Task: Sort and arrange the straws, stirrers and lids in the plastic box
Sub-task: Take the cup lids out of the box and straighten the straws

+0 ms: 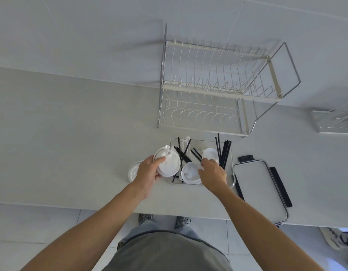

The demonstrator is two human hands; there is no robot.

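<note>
At nine o'clock of the box [232,174] a white lid [132,171] lies on the tabletop [71,143]. Our left hand [147,173] grips a stack of lids [168,162] over the box's left edge. Inside we see black straws [183,151] crossed, another lid [189,174] at six o'clock — our right hand [212,173] pinches its rim. More straws [224,151] lean at two o'clock. The box cover [257,188] lies at three o'clock; a rack [218,90] stands at twelve.

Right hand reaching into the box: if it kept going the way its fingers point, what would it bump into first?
Probably the small white lid just beyond the right hand, near the far side of the clear plastic box. Depth is hard to judge; the fingertips may already touch it.
</note>
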